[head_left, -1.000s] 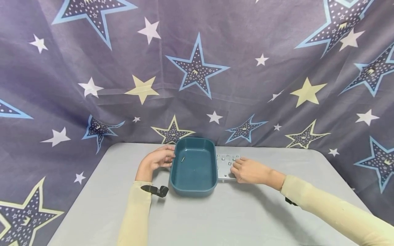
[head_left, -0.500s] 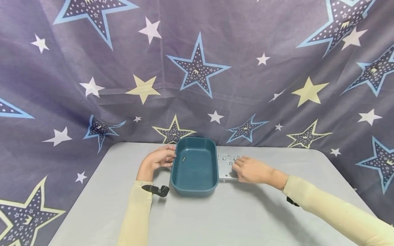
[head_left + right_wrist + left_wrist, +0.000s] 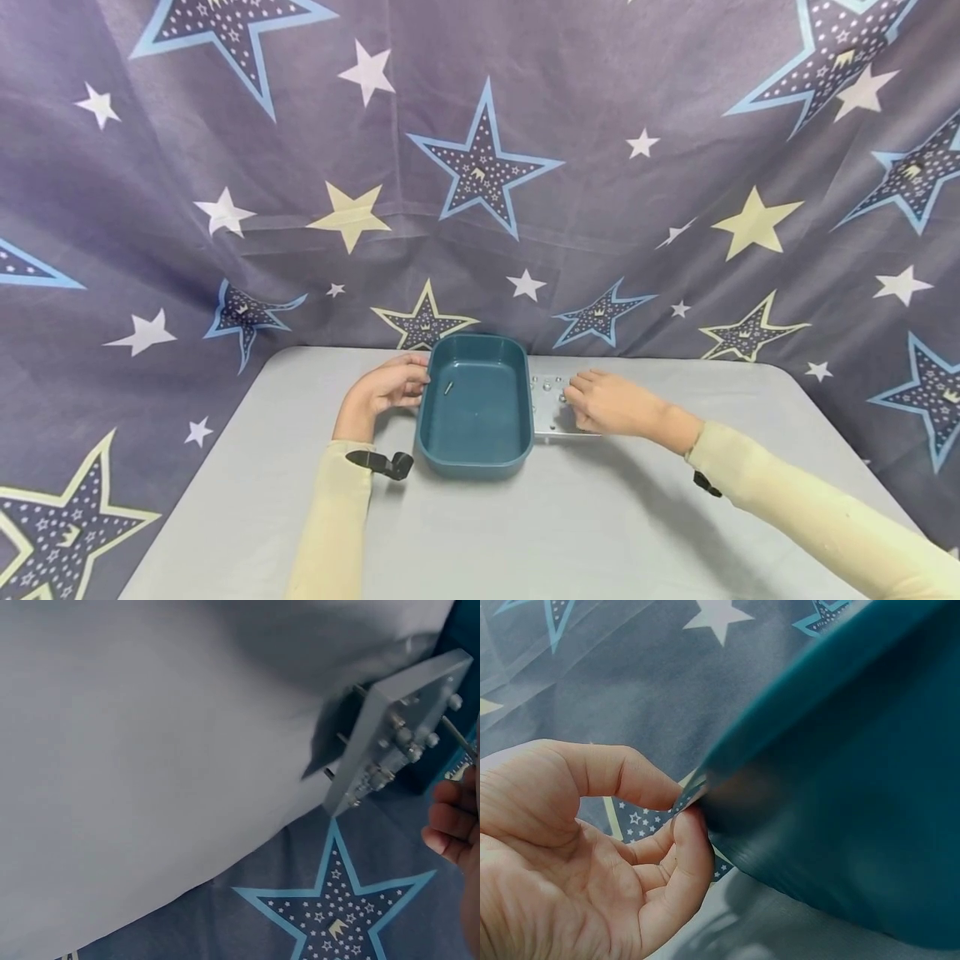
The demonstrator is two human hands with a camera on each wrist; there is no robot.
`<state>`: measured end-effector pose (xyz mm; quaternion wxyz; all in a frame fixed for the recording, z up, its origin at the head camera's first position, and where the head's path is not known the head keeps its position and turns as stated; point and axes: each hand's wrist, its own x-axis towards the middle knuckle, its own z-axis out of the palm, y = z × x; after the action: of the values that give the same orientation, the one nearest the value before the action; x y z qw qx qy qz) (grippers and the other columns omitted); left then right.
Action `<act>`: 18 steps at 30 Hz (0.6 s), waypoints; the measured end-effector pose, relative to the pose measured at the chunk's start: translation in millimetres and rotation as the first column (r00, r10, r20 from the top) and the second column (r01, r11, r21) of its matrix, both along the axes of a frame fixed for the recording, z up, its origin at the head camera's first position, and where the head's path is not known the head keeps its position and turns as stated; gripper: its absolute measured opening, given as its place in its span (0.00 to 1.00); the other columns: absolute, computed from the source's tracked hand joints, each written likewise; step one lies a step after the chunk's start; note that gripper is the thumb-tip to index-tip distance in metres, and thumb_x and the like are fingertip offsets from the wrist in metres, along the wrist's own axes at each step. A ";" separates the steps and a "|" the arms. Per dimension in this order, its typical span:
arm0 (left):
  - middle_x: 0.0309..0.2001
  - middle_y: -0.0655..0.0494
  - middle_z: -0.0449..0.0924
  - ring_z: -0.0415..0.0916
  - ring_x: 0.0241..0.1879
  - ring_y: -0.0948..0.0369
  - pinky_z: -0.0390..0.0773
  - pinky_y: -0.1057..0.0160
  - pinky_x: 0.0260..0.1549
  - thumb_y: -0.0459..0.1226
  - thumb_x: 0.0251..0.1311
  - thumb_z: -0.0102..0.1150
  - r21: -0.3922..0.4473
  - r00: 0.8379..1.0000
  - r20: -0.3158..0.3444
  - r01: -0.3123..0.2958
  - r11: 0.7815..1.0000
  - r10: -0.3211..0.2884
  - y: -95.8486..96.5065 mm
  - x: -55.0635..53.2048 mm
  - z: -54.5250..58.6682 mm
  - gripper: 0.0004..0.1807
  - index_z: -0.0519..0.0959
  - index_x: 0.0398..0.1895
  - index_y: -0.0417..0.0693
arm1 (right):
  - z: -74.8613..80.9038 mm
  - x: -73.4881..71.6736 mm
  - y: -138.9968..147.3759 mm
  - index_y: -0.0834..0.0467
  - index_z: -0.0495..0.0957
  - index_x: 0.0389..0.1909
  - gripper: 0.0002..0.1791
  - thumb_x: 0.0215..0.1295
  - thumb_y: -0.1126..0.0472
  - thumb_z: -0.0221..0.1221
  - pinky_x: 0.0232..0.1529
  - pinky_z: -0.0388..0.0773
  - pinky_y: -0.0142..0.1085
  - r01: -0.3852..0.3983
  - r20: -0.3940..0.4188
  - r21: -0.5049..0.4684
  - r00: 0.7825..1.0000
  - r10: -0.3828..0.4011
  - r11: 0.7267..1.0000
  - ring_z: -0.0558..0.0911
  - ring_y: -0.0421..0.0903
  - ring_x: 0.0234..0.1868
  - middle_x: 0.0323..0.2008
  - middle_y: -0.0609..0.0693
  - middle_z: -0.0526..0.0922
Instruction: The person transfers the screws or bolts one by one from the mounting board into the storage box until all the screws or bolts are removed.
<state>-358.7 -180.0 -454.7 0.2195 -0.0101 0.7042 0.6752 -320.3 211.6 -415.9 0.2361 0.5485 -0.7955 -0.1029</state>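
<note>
A teal rectangular bin (image 3: pixel 476 425) stands on the table, a small brass-coloured screw (image 3: pixel 448 388) lying inside near its left wall. My left hand (image 3: pixel 390 387) pinches the bin's left edge, thumb and finger meeting there in the left wrist view. Right of the bin is a silver metal plate (image 3: pixel 551 417) raised on thin legs, with several bolts and nuts on top. Just above the plate is my right hand (image 3: pixel 611 403), fingers curled. In the right wrist view a thin metal screw (image 3: pixel 457 737) runs from the plate side up to these fingers, which are partly cut off there.
The grey-white table (image 3: pixel 487 542) ends at a purple star-printed curtain (image 3: pixel 570 250) behind the bin and plate. A black strap camera mount (image 3: pixel 382 464) sits on the left wrist, beside the bin's near-left corner.
My right hand has risen slightly over the plate, its fingertips farther from the plate's surface. The left hand and bin stay in place.
</note>
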 end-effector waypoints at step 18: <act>0.33 0.59 0.77 0.77 0.31 0.67 0.80 0.66 0.34 0.28 0.63 0.50 -0.002 1.000 -0.001 0.006 1.000 -0.006 0.6 -2.2 -2.0 0.24 0.63 0.63 0.35 | 35.7 -13.4 -26.1 0.57 0.68 0.28 0.05 0.55 0.66 0.55 0.31 0.73 0.36 0.020 -0.011 -0.164 1.000 -0.023 0.986 0.68 0.44 0.26 0.24 0.47 0.68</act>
<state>-360.9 -179.4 -456.7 0.2210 -0.0080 0.7051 0.6738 -333.7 185.6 -380.2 0.2842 0.5180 -0.8056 -0.0432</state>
